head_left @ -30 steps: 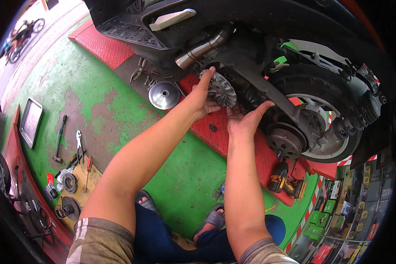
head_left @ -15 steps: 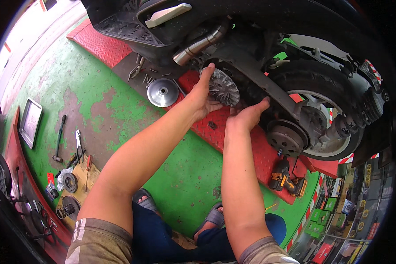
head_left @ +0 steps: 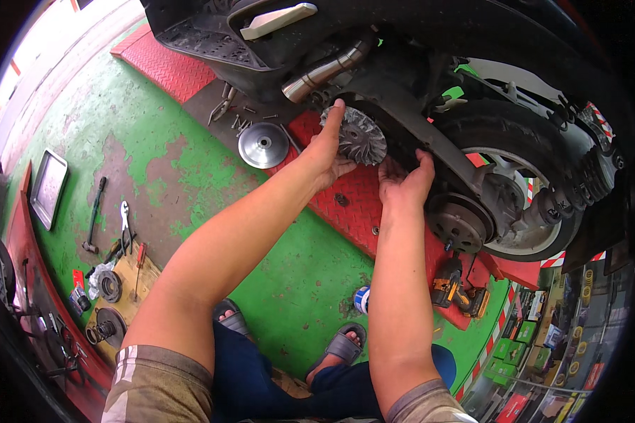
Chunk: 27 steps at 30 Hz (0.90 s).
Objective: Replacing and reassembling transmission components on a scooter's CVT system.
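Observation:
My left hand (head_left: 326, 154) grips a round metal pulley face with fan fins (head_left: 363, 137) by its left edge, thumb on top. The finned disc stands tilted at the front of the scooter's open drive case (head_left: 430, 141). Beside its right edge, my right hand (head_left: 406, 185) reaches into the dark gap below the case, thumb up and fingers curled; what they hold is hidden. A round drum-like clutch housing (head_left: 461, 221) sits just right of that hand, in front of the rear wheel (head_left: 522, 176). A shiny metal dish-shaped disc (head_left: 263, 145) lies left of my left hand.
Under the scooter runs a red tread-plate platform (head_left: 346, 218) with a cordless impact driver (head_left: 460, 289) on it. Loose bolts (head_left: 244, 125) lie near the disc. Pliers (head_left: 125, 222), a hammer (head_left: 96, 211) and a metal tray (head_left: 49, 189) are at left. A blue-white can (head_left: 362, 299) stands by my right forearm.
My right hand has shifted right and slightly away from the finned disc, its thumb now pointing up. My left hand keeps its grip on the disc. The can has come into view.

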{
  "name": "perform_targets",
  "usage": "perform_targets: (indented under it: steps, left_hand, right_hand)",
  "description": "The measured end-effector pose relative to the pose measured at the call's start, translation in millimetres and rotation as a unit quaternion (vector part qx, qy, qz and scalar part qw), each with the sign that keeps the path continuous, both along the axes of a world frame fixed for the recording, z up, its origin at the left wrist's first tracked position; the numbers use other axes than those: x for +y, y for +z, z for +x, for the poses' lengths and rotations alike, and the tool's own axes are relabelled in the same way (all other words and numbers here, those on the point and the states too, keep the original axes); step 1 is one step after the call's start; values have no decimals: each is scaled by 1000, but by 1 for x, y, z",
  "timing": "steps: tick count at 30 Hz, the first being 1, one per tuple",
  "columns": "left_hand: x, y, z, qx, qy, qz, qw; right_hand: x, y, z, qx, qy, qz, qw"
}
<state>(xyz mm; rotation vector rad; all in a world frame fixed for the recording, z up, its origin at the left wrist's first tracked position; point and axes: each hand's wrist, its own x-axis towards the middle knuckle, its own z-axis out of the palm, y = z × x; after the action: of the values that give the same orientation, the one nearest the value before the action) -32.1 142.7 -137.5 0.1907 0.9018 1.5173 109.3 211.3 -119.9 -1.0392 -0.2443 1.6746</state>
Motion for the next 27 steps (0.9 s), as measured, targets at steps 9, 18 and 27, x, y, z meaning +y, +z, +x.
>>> perform_targets:
  steps: [9, 18, 27]
  left_hand:
    - [11, -16, 0, 2, 8, 31, 999]
    - [3, -14, 12, 59, 11, 65, 996]
    - [14, -12, 0, 30, 12, 3, 999]
  right_hand:
    - [-7, -13, 9, -28, 52, 47, 997]
    - [-14, -6, 15, -54, 76, 63, 994]
    - [-13, -6, 14, -64, 96, 56, 992]
